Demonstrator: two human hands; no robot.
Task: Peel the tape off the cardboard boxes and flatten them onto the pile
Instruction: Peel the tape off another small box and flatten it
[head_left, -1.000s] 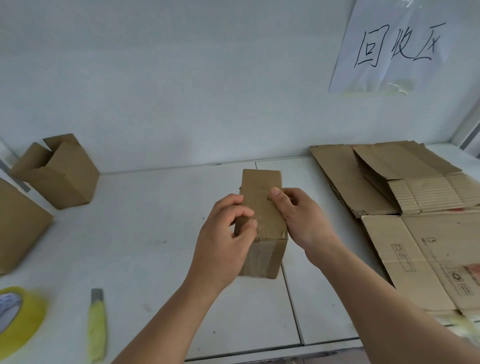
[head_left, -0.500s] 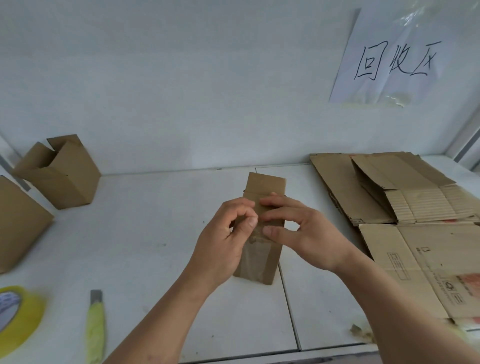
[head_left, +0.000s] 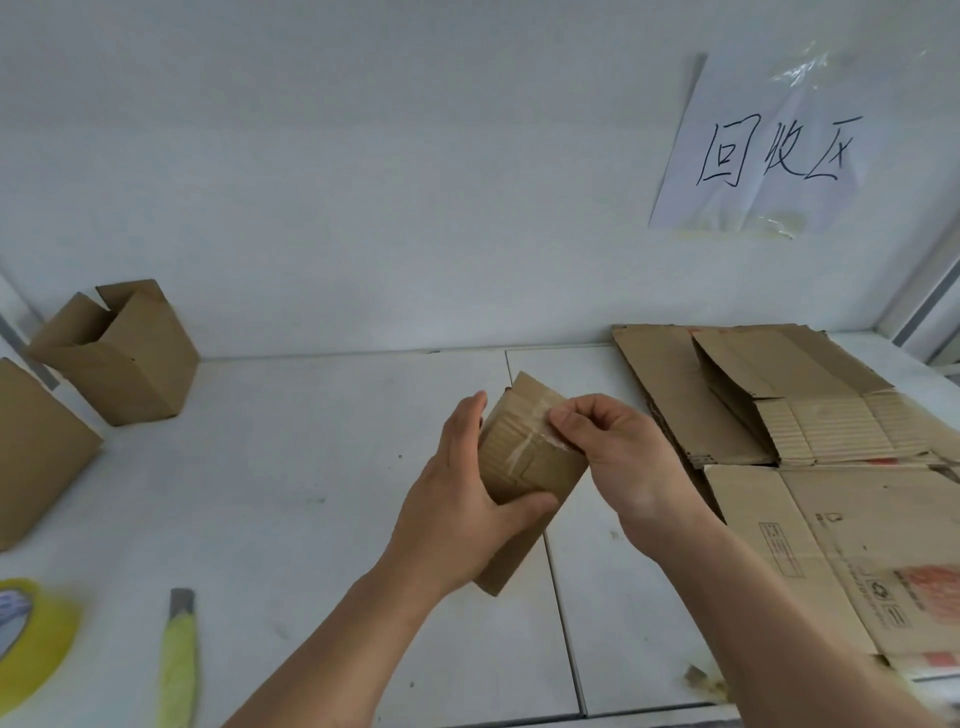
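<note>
Left hand (head_left: 457, 512) wraps my small brown cardboard box (head_left: 530, 462), thumb curled under its near edge, fingers straight along the far side, holding it tilted above the white counter (head_left: 291, 467). Right hand (head_left: 613, 447) pinches the glossy clear tape (head_left: 540, 441) at the box's ribbed top face, fingertips closed tight on its edge. Flattened corrugated sheets form the pile (head_left: 810, 415) just right of my hands, lying flat on the counter.
</note>
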